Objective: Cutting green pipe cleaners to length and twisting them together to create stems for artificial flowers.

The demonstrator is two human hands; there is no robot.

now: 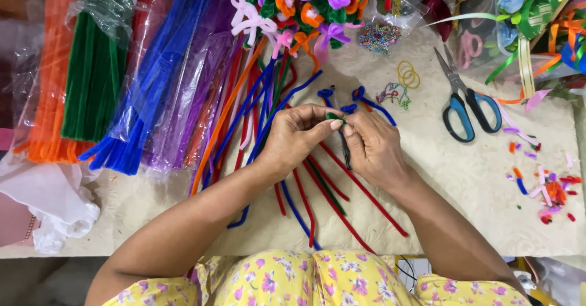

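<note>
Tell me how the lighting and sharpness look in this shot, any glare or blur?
Head view: even, soft light with faint shadows; the left hand, right hand and scissors are sharp; the plastic sleeves show mild glare; bottom edge slightly soft.

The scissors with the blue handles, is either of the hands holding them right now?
No, the scissors lie untouched on the table, while the left hand and right hand pinch a small green pipe cleaner piece.

I am looking at a home craft table: bagged pipe cleaners (116, 74) in orange, green and blue, scissors (467, 101), cut ribbons (537, 19), finished pipe-cleaner flowers (311, 0) on a cream cloth (476, 178)
</note>
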